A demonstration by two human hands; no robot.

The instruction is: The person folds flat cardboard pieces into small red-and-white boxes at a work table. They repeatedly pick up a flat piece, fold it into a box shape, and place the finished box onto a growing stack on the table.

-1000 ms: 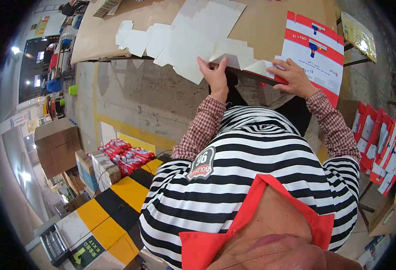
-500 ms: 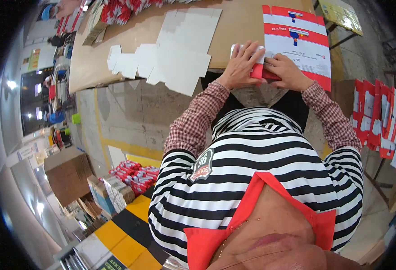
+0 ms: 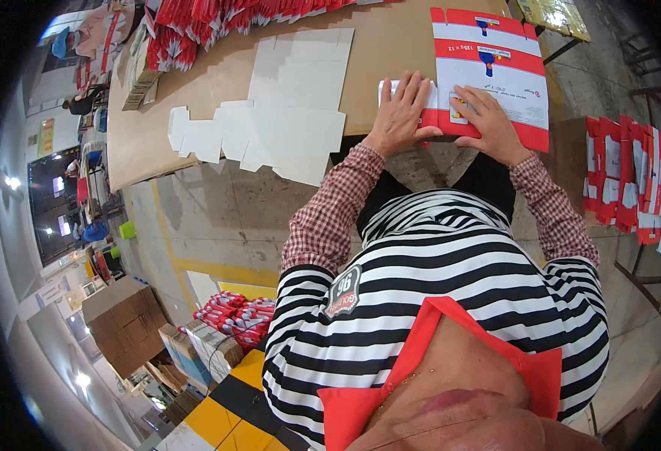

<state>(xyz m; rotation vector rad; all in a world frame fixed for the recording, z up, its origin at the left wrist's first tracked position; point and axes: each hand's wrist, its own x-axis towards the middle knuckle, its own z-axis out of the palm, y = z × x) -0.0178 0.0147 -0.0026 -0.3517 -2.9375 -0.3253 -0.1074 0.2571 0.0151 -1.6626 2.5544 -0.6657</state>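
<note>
A flat red-and-white printed cardboard box blank (image 3: 515, 113) lies at the right end of the brown table, its near edge at my body. My left hand (image 3: 402, 116) presses flat with fingers stretched on a small white-and-red panel at the blank's left side; whether that panel belongs to the blank I cannot tell. My right hand (image 3: 490, 124) lies on the blank's lower left part, fingers extended and partly covering the print. Both thumbs point toward each other near the front edge. Left of them, plain white cardboard blanks (image 3: 300, 98) lie overlapping, overhanging the table edge.
Many folded red-and-white cartons (image 3: 203, 22) pile along the far side of the brown table (image 3: 146, 143). More red-and-white blanks (image 3: 635, 180) stand at the right. Behind on the left are a brown cardboard box (image 3: 127, 323) and a stack of red-and-white packs (image 3: 236, 316).
My right hand has gone from curled fingers at the panel's edge to lying flat on the blank. The small panel under my left hand now lies flatter. The view has shifted slightly.
</note>
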